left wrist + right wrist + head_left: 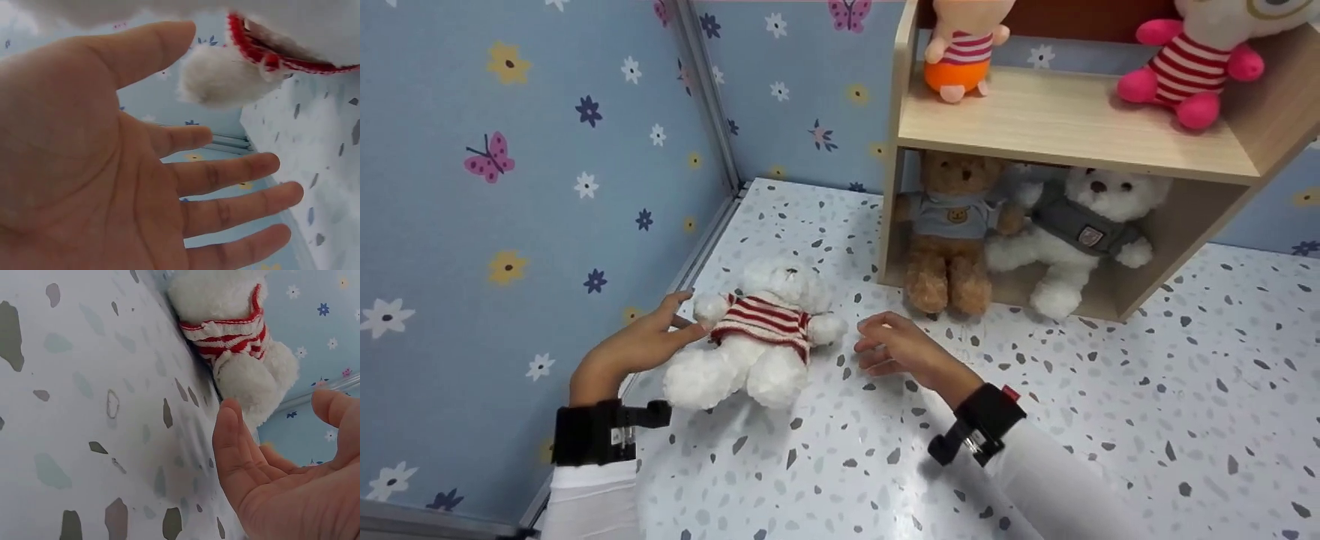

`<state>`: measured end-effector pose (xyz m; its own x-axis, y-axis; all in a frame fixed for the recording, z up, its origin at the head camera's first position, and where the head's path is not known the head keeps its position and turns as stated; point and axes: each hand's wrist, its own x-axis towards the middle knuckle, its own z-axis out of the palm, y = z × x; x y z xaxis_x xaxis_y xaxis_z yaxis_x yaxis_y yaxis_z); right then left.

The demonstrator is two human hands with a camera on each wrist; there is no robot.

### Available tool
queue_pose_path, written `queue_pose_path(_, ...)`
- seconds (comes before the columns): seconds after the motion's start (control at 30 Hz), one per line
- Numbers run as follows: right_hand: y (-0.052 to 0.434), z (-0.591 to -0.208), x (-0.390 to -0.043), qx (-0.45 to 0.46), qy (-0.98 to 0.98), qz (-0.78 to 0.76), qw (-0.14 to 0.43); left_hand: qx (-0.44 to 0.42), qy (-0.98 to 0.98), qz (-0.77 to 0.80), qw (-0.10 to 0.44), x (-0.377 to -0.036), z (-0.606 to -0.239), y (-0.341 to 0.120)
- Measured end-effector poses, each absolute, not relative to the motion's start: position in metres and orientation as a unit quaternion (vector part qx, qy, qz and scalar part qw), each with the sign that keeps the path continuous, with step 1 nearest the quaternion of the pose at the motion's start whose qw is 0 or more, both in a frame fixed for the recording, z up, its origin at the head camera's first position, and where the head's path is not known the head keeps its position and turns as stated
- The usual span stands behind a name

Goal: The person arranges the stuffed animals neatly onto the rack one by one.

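**Hands flank a white teddy bear on the speckled floor**

Left hand (641, 341) lies open at the bear's side, its fingers straight and spread, as the left wrist view (112, 169) shows plainly. From the head camera its fingertips reach the paw of the white teddy bear (757, 334), touching it or just short of it; the hand has hold of nothing. The right hand (892, 346) hovers on the other side, near the bear's other paw but apart from it. Its fingers are loosely curled and empty, the palm turned toward the toy, as the right wrist view (281, 478) confirms.

The bear wears a red-and-white striped sweater. It lies on its back on the speckled floor (1110, 420), close to the corner where the blue flowered wall (510, 187) meets the floor, with its head toward the corner and its legs toward the person.

Behind the right hand stands a wooden shelf unit (1065, 120). In its lower compartment sit a brown teddy bear (952, 232) in a light blue shirt and a white bear in a grey top (1084, 232), side by side and touching. On the upper shelf stand an orange plush doll (964, 52) and a pink plush doll in a striped top (1192, 67), well apart. Both wrists carry black camera straps over white sleeves.
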<state>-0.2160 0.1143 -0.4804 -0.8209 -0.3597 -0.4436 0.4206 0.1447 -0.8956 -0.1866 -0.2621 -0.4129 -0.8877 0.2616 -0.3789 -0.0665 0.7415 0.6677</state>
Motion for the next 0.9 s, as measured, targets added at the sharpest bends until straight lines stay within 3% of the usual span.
queue_pose_path(0.63,0.065,-0.496,-0.216,-0.006,0.694,-0.649,0.312,0.069,0.844,0.491,0.204,-0.195,-0.464,-0.248)
queue_pose_path(0.9,0.066,-0.499,-0.216,-0.040,0.685,-0.656,0.313,0.065,0.833,0.501,0.226,-0.192,-0.475,-0.235)
